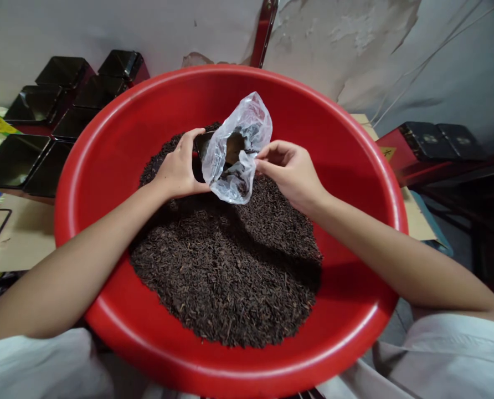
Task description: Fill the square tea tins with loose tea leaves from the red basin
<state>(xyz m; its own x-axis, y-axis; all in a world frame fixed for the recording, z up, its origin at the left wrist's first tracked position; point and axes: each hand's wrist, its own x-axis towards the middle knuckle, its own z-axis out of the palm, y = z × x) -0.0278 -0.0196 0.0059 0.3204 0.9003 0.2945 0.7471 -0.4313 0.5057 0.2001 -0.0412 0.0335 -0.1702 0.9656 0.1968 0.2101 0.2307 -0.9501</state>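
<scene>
A large red plastic basin (346, 172) holds a heap of dark, loose dried leaves (230, 277) that look like tea. Over the far part of the heap, my left hand (180, 169) is wrapped round a dark tin (200, 145), tilted with its mouth toward me. A clear plastic bag (257, 113) lines the tin and spreads out over its rim. My right hand (291, 172) pinches the right edge of this bag between thumb and fingers. The bottom of the tin is hidden by the bag and my left hand.
Several open black-and-red tins (35, 103) stand left of the basin. To the right are closed tins (432, 141) with dark lids. A peeling wall (334, 50) rises behind the basin, and cardboard (18, 227) lies at the left.
</scene>
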